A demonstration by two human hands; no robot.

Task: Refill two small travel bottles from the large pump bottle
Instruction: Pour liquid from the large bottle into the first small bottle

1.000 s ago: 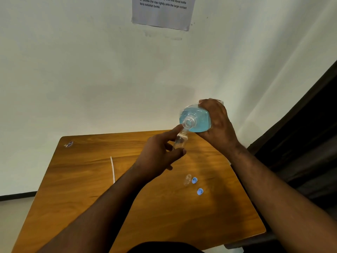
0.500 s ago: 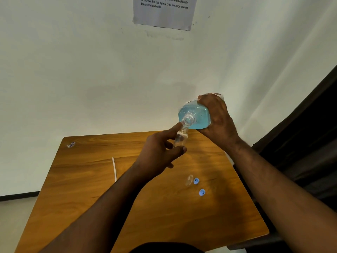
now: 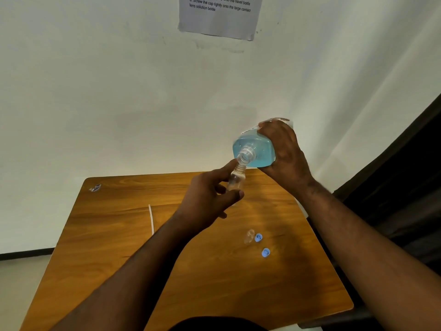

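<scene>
The right hand (image 3: pixel 284 149) grips the tipped big bottle (image 3: pixel 254 151), the left hand (image 3: pixel 210 197) pinches the small bottle (image 3: pixel 236 180); keep mouths touching, pour slowly

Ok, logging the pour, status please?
Left hand holds small bottle up. Right hand tips big bottle, neck at its mouth. Second bottle and two caps on table. Nothing in the way.
</scene>
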